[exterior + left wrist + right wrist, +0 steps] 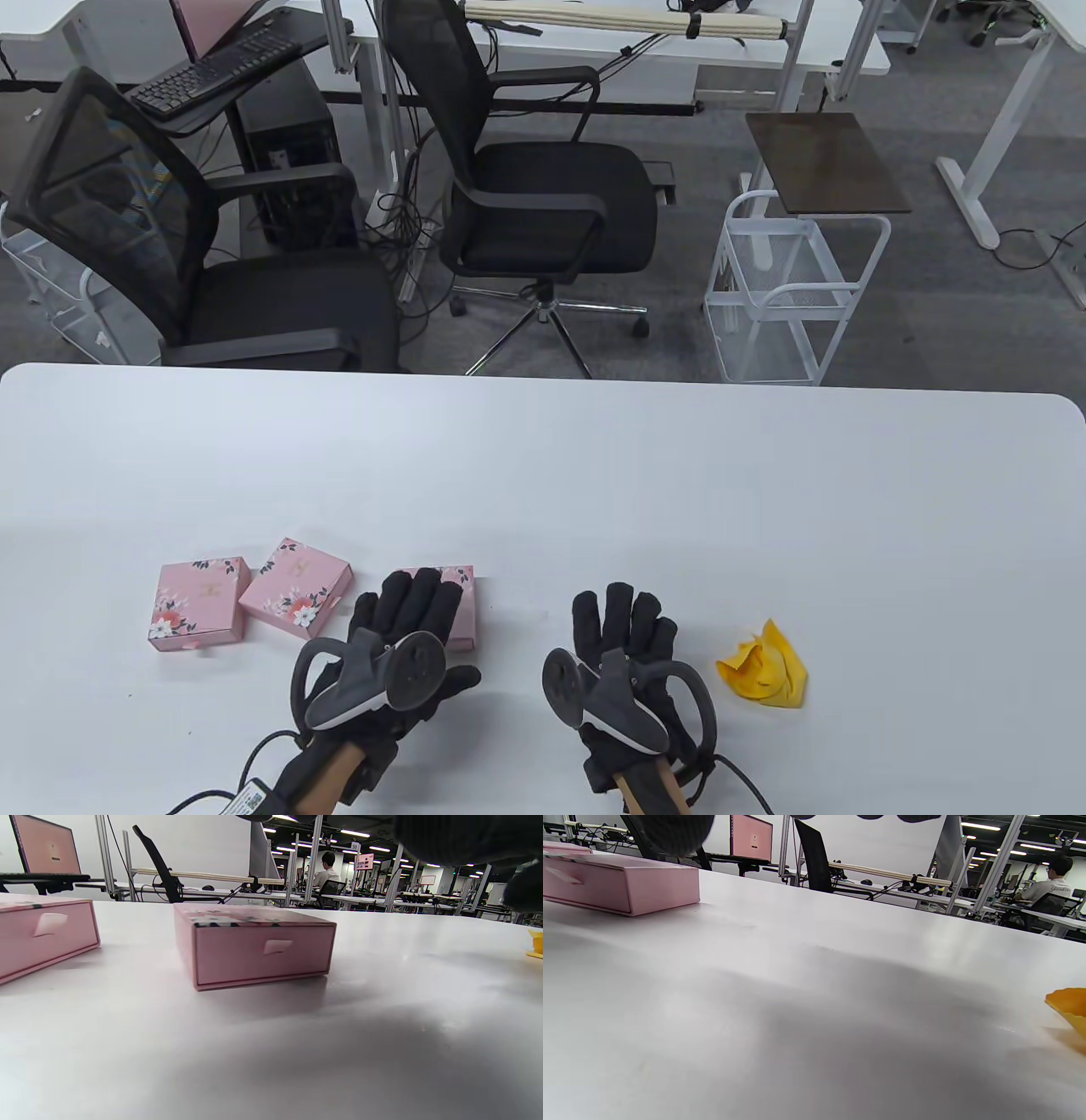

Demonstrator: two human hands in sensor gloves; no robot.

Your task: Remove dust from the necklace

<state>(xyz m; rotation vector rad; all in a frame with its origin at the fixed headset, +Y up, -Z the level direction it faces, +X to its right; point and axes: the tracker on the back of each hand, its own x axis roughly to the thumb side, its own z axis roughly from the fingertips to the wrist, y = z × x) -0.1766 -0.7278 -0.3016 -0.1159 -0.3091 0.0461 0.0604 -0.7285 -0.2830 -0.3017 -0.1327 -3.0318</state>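
Hands flat, fingers spread, holding nothing: left hand (399, 632) over the rightmost of three boxes (462, 607), right hand (624, 649) left of cloth (764, 666) on worktop (594, 475)

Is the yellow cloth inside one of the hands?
No, the yellow cloth lies on the table beside the right hand, which holds nothing.

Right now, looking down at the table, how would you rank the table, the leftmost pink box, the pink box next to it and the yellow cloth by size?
1. Table
2. Leftmost pink box and the pink box next to it: they look alike
3. Yellow cloth
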